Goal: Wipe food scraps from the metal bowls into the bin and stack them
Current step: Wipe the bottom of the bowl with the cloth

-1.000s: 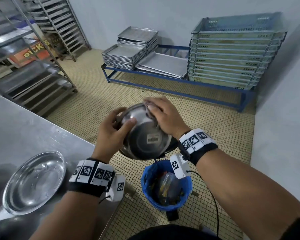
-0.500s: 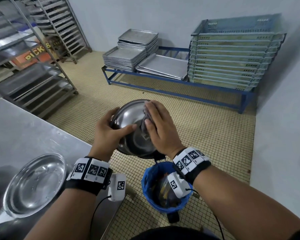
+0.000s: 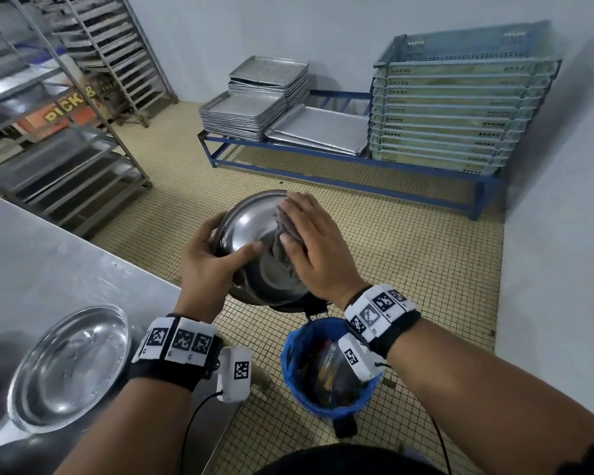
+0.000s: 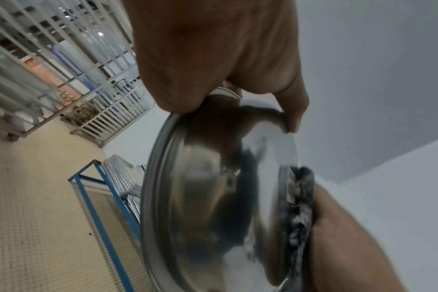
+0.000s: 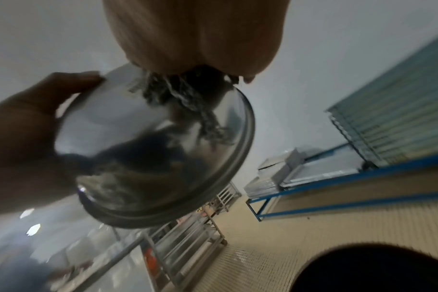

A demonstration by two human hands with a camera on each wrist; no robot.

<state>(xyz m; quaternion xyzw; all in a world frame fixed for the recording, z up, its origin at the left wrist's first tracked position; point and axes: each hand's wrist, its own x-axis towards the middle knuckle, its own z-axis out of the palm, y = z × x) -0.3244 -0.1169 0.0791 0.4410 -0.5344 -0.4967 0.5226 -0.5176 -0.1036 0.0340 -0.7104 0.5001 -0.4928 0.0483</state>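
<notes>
A: near first; bin [image 3: 326,402] with the blue liner sits on the floor at 6 o'clock, right under the work; second bowl [image 3: 69,368] rests open side up on the steel table [image 3: 66,269] at 8 o'clock.

B: hands?

A: left hand [image 3: 208,265] curls round the rim of the metal bowl [image 3: 254,248], thumb across its outside; bowl is mid-air above the bin, turned bottom toward the camera; right hand [image 3: 314,248] lies flat, fingers straight, pressing a grey cloth [image 3: 283,234] on the bowl's outside at 1 o'clock.

B: risks?

A: one-hand rim grip on slick steel; hard push from the cloth could twist it loose, likely dropping it into the bin or onto the tiles; scraps may miss the bin.

B: far side?

A: trays [image 3: 254,108] and crates [image 3: 450,111] at 12 o'clock; well apart, no hazard.
</notes>
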